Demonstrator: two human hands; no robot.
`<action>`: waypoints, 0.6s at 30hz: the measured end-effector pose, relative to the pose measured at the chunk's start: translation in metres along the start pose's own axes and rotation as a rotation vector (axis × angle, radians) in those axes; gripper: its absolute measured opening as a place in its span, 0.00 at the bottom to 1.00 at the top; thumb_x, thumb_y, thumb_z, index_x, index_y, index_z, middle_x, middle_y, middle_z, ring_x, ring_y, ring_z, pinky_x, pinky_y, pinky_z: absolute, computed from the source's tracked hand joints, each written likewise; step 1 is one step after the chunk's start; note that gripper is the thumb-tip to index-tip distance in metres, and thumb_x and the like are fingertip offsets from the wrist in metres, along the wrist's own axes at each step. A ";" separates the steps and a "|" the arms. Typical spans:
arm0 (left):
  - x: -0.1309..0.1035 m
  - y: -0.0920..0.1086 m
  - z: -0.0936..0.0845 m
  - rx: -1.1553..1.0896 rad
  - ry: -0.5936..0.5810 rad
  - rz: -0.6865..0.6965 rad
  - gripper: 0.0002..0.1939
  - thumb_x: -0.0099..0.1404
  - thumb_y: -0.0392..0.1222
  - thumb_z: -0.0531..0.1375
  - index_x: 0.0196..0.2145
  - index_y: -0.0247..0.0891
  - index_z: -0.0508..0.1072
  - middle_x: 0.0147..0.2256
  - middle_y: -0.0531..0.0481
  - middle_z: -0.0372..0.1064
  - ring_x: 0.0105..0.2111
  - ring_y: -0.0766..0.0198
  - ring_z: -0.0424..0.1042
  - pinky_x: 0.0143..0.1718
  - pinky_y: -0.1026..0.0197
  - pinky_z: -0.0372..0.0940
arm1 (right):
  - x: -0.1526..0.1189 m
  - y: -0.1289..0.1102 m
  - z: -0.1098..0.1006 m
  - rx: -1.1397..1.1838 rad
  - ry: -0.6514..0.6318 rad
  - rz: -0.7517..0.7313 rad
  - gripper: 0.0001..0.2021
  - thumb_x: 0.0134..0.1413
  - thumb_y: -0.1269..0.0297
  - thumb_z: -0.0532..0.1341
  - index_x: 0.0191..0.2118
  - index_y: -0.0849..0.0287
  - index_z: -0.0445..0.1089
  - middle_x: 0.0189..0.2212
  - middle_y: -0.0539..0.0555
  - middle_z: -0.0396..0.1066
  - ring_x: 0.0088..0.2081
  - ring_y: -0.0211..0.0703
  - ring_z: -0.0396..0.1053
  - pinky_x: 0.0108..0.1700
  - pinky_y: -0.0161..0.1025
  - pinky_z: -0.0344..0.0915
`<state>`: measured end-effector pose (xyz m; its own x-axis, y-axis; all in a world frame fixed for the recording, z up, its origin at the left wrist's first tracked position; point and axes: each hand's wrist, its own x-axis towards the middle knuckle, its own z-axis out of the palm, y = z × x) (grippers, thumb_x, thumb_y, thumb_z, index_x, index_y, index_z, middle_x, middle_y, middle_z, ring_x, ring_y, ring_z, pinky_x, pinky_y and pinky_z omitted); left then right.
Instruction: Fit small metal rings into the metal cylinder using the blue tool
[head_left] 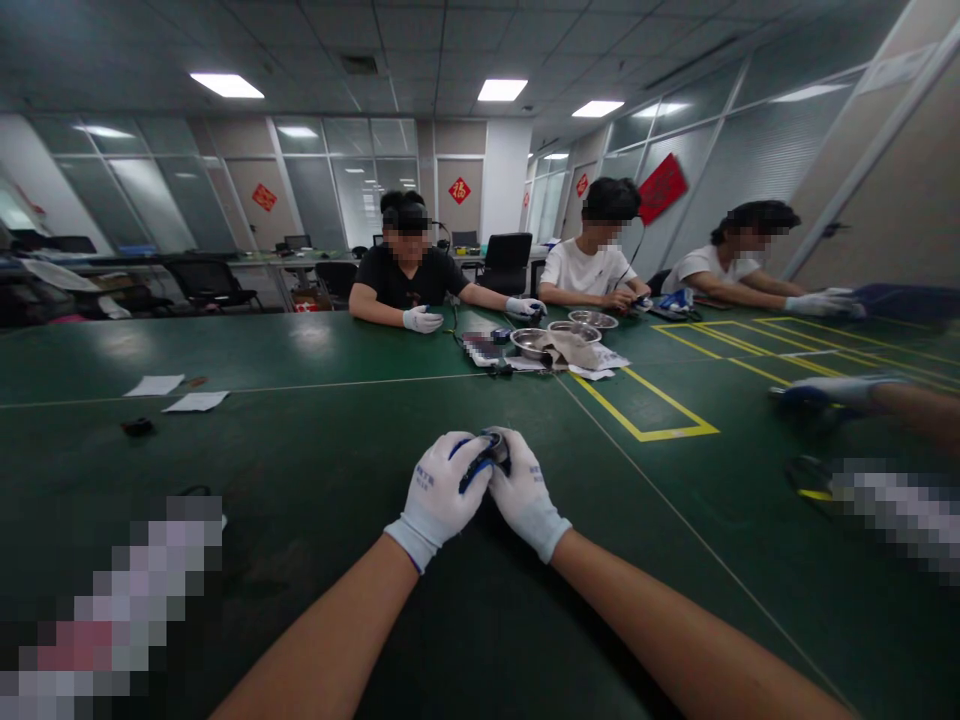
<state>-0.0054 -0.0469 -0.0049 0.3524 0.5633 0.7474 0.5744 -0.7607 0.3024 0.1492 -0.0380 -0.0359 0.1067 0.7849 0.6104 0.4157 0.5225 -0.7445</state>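
In the head view my left hand (441,492), in a white glove with blue finger pads, curls round a small dark object with a greyish round part (497,449). From the other side my right hand (526,490), gloved the same way, closes on that object too. The two hands meet above the green tabletop (450,640), their fingertips close together. Most of the object is hidden by the fingers, so its kind cannot be made out.
Metal bowls (531,343) and a beige cloth (574,350) stand across the table, near a seated person (409,270). Yellow tape (679,434) marks rectangles at right. Left lie paper sheets (196,402) and a small black item (138,427). A co-worker's gloved hand (840,388) reaches in from the right.
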 end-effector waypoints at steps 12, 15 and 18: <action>-0.002 0.003 0.001 0.143 -0.082 0.083 0.12 0.72 0.40 0.57 0.50 0.42 0.76 0.45 0.42 0.73 0.44 0.53 0.74 0.44 0.50 0.73 | 0.000 -0.011 -0.008 -0.079 -0.029 -0.041 0.08 0.50 0.74 0.59 0.35 0.55 0.70 0.34 0.54 0.69 0.35 0.47 0.69 0.36 0.43 0.70; -0.002 0.005 0.002 0.139 -0.105 0.083 0.13 0.72 0.41 0.57 0.51 0.41 0.75 0.45 0.42 0.73 0.43 0.53 0.74 0.44 0.50 0.73 | 0.000 -0.011 -0.009 -0.088 0.012 -0.035 0.08 0.50 0.74 0.57 0.34 0.55 0.69 0.35 0.54 0.67 0.35 0.47 0.68 0.36 0.43 0.69; -0.003 0.006 0.003 0.129 -0.119 0.062 0.15 0.71 0.42 0.58 0.53 0.42 0.74 0.45 0.42 0.72 0.43 0.53 0.74 0.45 0.50 0.73 | 0.000 -0.011 -0.010 -0.092 0.007 -0.038 0.07 0.51 0.73 0.56 0.33 0.55 0.68 0.34 0.54 0.66 0.34 0.47 0.68 0.34 0.42 0.68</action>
<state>-0.0010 -0.0518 -0.0068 0.4708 0.5564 0.6847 0.6361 -0.7518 0.1736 0.1534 -0.0471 -0.0248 0.0957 0.7624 0.6400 0.5006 0.5188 -0.6930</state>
